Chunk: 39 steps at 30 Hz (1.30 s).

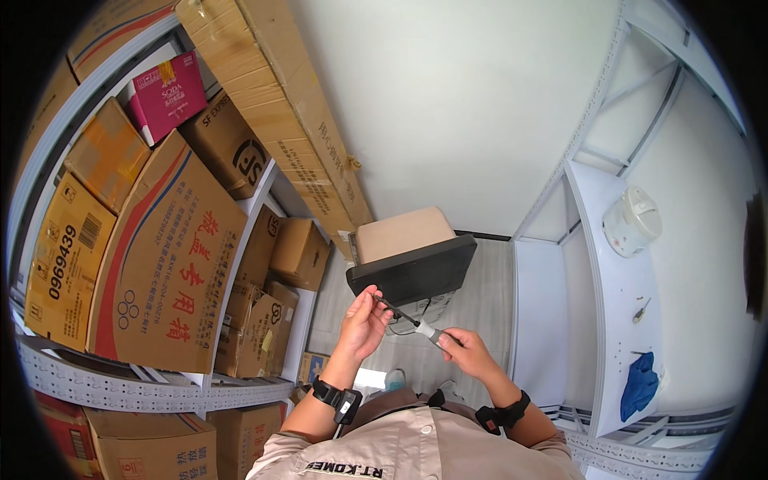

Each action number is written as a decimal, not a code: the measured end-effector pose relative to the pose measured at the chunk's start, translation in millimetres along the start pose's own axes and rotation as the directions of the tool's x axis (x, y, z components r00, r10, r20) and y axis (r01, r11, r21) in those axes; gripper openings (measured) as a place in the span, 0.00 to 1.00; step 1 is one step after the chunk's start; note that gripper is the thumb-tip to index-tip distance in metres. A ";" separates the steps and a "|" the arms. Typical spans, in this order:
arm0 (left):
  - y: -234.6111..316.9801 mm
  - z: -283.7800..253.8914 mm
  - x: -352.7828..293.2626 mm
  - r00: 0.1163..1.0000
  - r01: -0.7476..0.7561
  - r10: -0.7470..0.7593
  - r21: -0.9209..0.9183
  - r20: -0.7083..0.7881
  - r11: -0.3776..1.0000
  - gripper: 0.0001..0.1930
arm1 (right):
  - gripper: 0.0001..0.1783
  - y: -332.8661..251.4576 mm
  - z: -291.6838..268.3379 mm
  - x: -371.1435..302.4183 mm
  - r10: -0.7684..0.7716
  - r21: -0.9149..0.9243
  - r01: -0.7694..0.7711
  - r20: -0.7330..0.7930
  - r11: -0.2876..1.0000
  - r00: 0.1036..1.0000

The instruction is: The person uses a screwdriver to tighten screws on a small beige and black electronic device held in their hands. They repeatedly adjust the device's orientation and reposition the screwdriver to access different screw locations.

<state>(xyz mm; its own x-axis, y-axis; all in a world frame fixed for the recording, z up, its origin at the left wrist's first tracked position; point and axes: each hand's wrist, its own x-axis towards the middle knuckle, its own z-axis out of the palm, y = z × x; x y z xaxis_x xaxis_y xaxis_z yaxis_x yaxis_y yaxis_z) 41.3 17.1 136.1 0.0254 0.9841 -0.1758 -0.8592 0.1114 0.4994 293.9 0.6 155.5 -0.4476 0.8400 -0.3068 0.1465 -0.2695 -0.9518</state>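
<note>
My right hand point(466, 352) is closed around the grey and white handle of a screwdriver point(429, 330). Its thin dark shaft points up and left toward my left hand point(364, 324). The fingertips of that left hand are pinched together at the far end of the shaft; whether a small part sits between them is too small to tell. Just beyond both hands stands a black flat-faced panel point(416, 272) with a beige, cushion-like block point(404, 234) behind it. A dark cord point(412, 324) hangs below the panel, partly hidden by the screwdriver.
Shelves on the left hold several cardboard boxes point(160, 256) and a pink box point(168, 96). A tall carton point(288, 120) leans against the back wall. On the right-hand white shelf point(596, 208) are a white bucket point(632, 222), a small tool point(641, 310) and a blue cloth-like item point(639, 387).
</note>
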 end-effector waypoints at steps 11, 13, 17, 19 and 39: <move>3.6 -16.3 -0.7 0.988 -0.156 0.155 0.163 0.020 0.974 0.11 | 0.15 -2.4 7.4 6.9 -0.028 -0.044 0.029 0.033 0.999 0.999; 3.2 -20.1 -0.9 0.986 -0.167 0.166 0.171 0.020 0.971 0.12 | 0.15 -1.3 9.0 8.6 -0.038 -0.033 0.039 0.036 0.999 0.999; 5.2 -15.7 -2.2 0.985 -0.171 0.170 0.150 0.019 0.974 0.13 | 0.15 1.8 12.2 11.1 -0.029 0.001 0.029 0.030 1.000 0.999; 6.6 -15.2 -3.0 0.987 -0.158 0.158 0.121 0.011 0.980 0.13 | 0.15 0.0 14.0 11.9 -0.015 0.006 0.015 0.028 1.000 1.000; 9.7 -46.4 13.2 0.951 0.160 -0.166 -0.045 -0.260 0.986 0.08 | 0.27 34.6 58.9 29.5 -0.186 -0.160 0.201 0.102 0.967 0.977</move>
<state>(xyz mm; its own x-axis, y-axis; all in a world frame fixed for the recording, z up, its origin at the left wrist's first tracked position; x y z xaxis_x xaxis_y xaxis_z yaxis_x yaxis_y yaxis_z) 9.6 24.7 99.3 0.0340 0.8817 -0.4706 -0.8661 0.2609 0.4263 233.9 -11.7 113.4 -0.5543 0.8232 -0.1230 0.1928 -0.0167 -0.9811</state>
